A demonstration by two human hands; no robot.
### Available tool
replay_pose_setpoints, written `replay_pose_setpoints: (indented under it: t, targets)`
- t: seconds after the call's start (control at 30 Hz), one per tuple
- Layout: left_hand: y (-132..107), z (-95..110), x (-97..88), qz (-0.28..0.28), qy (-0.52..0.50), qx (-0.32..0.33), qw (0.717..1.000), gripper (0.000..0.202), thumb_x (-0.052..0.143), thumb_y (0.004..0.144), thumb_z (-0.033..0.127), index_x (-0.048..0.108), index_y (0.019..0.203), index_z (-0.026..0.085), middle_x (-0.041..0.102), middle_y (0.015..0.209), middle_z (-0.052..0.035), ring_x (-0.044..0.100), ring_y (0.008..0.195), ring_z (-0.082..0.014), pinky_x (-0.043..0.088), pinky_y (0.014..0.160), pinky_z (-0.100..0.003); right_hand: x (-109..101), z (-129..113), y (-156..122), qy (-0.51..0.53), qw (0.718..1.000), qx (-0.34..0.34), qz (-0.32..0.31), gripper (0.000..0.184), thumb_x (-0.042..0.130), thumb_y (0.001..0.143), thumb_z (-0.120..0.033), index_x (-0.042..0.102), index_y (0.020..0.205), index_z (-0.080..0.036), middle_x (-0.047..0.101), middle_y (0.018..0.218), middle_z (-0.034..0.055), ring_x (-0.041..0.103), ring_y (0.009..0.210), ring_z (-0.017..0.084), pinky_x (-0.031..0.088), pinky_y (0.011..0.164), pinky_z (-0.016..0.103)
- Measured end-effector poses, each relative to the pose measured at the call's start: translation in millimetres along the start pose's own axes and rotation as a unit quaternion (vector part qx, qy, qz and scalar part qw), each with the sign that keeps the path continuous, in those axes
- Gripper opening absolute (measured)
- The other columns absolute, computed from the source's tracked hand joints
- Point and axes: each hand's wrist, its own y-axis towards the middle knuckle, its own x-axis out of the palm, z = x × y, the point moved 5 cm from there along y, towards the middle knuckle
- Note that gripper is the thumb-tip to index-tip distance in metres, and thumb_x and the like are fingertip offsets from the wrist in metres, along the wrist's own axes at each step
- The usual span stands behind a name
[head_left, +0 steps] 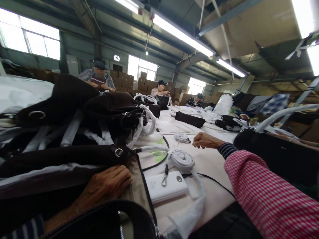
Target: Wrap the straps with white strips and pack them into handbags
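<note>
Head view, starting at the far left: white plastic sheeting [26,88] sits behind a heap of dark bags [67,96], some with metal rings and with straps wrapped in white. Behind the heap, a co-worker in a cap [98,76] has both hands raised in front of the chest. Nearer, an open bag [140,189] lies at the lower left of the worktop [214,169], its beige lining showing and a zipped edge curving along the bottom. The left hand [107,186] reaches into its mouth, fingers bent against the lining — I cannot tell whether they grip anything. Just right of the bag lies a white power bank [169,187], with a metal clip [164,180] resting on top. Behind it sits a large coil of wrapped strap [183,159], and farther back a small coil [181,137]. Two more co-workers are bent over the far worktop. A black pouch [190,119] lies beyond the small coil. The right hand [204,140] hangs just right of that coil, fingers curled together — whether something thin is pinched there, I cannot tell. Farthest right, beyond the checked sleeve [259,189], stands a large dark bag [279,156] with a white-wrapped handle.
</note>
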Motion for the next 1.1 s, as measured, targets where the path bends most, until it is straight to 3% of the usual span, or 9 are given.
replay_pose_setpoints:
  t: [0.17, 0.3, 0.43, 0.6, 0.7, 0.8, 0.93, 1.03, 1.1]
  targets:
    - [1, -1, -1.3, -0.001, 0.005, 0.002, 1.000, 0.035, 0.039, 0.104, 0.028, 0.058, 0.075, 0.024, 0.063, 0.069, 0.0041, 0.066, 0.062, -0.0134, 0.045, 0.056, -0.024, 12, 7, -8, 0.018, 1.000, -0.008, -0.023, 0.031, 0.063, 0.081, -0.039, 0.077, 0.080, -0.012, 0.073, 0.076, 0.0086, 0.065, 0.064, 0.018, 0.050, 0.057, 0.026]
    - [-6, -7, 4.5, -0.028, -0.030, -0.020, 0.999, 0.030, 0.042, 0.104, 0.029, 0.060, 0.080, 0.025, 0.064, 0.074, 0.0046, 0.066, 0.068, -0.0134, 0.047, 0.063, -0.024, 12, -7, 11, -0.006, 1.000, -0.022, -0.004, 0.025, 0.074, 0.074, -0.032, 0.079, 0.092, -0.015, 0.077, 0.091, 0.0081, 0.068, 0.081, 0.021, 0.050, 0.072, 0.028]
    - [-10, -8, 7.2, -0.014, -0.036, -0.070, 0.997, 0.035, 0.037, 0.106, 0.032, 0.061, 0.081, 0.026, 0.065, 0.077, 0.0031, 0.065, 0.072, -0.0154, 0.047, 0.066, -0.027, 12, -20, 35, -0.031, 0.998, -0.025, 0.042, 0.025, 0.065, 0.086, -0.030, 0.078, 0.102, -0.016, 0.076, 0.097, 0.0069, 0.068, 0.088, 0.020, 0.047, 0.075, 0.027]
    - [-11, -4, 6.5, 0.003, -0.042, -0.056, 0.998, 0.034, 0.039, 0.106, 0.031, 0.063, 0.082, 0.026, 0.064, 0.075, 0.0022, 0.064, 0.071, -0.0161, 0.048, 0.067, -0.028, 42, -34, 62, -0.078, 0.996, -0.001, 0.046, 0.008, 0.074, 0.083, -0.026, 0.077, 0.083, -0.018, 0.075, 0.090, 0.0064, 0.069, 0.092, 0.022, 0.048, 0.079, 0.029]
    - [-11, -6, 4.1, -0.004, -0.039, -0.058, 0.998, 0.032, 0.039, 0.105, 0.029, 0.063, 0.084, 0.026, 0.066, 0.078, 0.0014, 0.066, 0.073, -0.0166, 0.049, 0.067, -0.028, 60, -38, 72, -0.102, 0.992, 0.030, 0.065, 0.013, 0.072, 0.089, -0.028, 0.074, 0.092, -0.016, 0.073, 0.105, 0.0100, 0.067, 0.102, 0.024, 0.051, 0.089, 0.037]
    - [-9, -6, 2.8, -0.035, -0.056, -0.040, 0.997, 0.027, 0.043, 0.104, 0.029, 0.063, 0.086, 0.026, 0.066, 0.079, 0.0022, 0.066, 0.073, -0.0156, 0.049, 0.066, -0.026, 66, -37, 76, -0.098, 0.992, 0.044, 0.072, 0.022, 0.067, 0.096, -0.035, 0.069, 0.103, -0.014, 0.070, 0.111, 0.0078, 0.067, 0.103, 0.023, 0.054, 0.092, 0.044]
    - [-9, -8, 4.0, -0.044, -0.063, -0.041, 0.996, 0.028, 0.044, 0.105, 0.031, 0.061, 0.085, 0.025, 0.064, 0.078, 0.0037, 0.065, 0.073, -0.0142, 0.047, 0.069, -0.026, 50, -26, 70, -0.053, 0.991, 0.063, 0.105, 0.010, 0.069, 0.089, -0.021, 0.069, 0.082, -0.013, 0.073, 0.092, 0.0087, 0.069, 0.093, 0.022, 0.054, 0.084, 0.036]
    - [-11, -9, 6.6, -0.029, -0.049, -0.045, 0.997, 0.032, 0.042, 0.106, 0.034, 0.061, 0.083, 0.024, 0.063, 0.077, 0.0036, 0.063, 0.072, -0.0145, 0.044, 0.068, -0.027, 35, -18, 56, 0.010, 0.989, 0.077, 0.129, 0.015, 0.065, 0.079, -0.011, 0.064, 0.065, -0.013, 0.070, 0.067, 0.0075, 0.069, 0.071, 0.018, 0.051, 0.067, 0.026]
    - [-11, -9, 8.3, -0.030, -0.048, -0.043, 0.997, 0.032, 0.041, 0.106, 0.034, 0.061, 0.083, 0.023, 0.062, 0.076, 0.0038, 0.062, 0.070, -0.0142, 0.043, 0.067, -0.027, 26, -19, 43, 0.067, 0.985, 0.073, 0.143, 0.011, 0.064, 0.074, -0.010, 0.062, 0.064, -0.014, 0.068, 0.060, 0.0055, 0.066, 0.058, 0.015, 0.048, 0.058, 0.023]
